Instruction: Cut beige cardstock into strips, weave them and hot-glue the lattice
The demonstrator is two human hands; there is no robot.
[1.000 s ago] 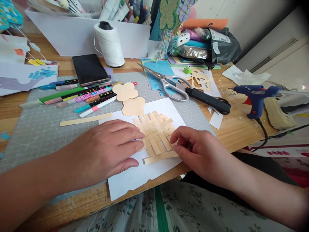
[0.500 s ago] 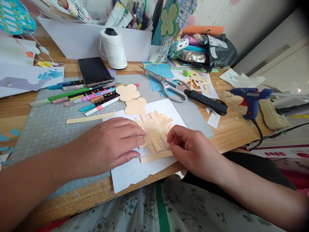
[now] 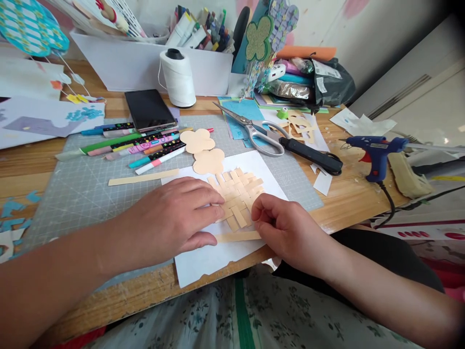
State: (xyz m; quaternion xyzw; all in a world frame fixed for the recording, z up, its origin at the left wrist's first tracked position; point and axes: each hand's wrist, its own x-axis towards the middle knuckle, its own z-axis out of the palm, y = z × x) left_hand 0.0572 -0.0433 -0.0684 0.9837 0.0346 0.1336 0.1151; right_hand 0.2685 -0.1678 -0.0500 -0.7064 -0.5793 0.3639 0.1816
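Note:
Woven beige paper strips (image 3: 238, 196) lie on a white sheet (image 3: 196, 264) near the table's front edge. My left hand (image 3: 178, 213) rests flat with its fingers apart, fingertips on the weave's left side. On the right side, my right hand (image 3: 279, 223) is closed, thumb and forefinger pressed together at the weave's edge; whatever they pinch is too small to make out. A loose beige strip (image 3: 236, 236) runs below the weave, between both hands. Two beige paper cutouts (image 3: 209, 161) with rounded lobes lie just above the weave.
On the grey cutting mat (image 3: 83, 198) are markers (image 3: 152, 145), a phone (image 3: 149, 110) and another strip (image 3: 143, 177). Behind stand a thread spool (image 3: 178, 77) and a pen box (image 3: 123, 63). Scissors (image 3: 254, 131), a black-handled cutter (image 3: 312, 156) and a glue gun (image 3: 378, 150) lie right.
The whole view has shifted slightly, with the table's things now a little further right. My left hand has moved slightly lower over the loose strip's left end. My right hand keeps its pinch.

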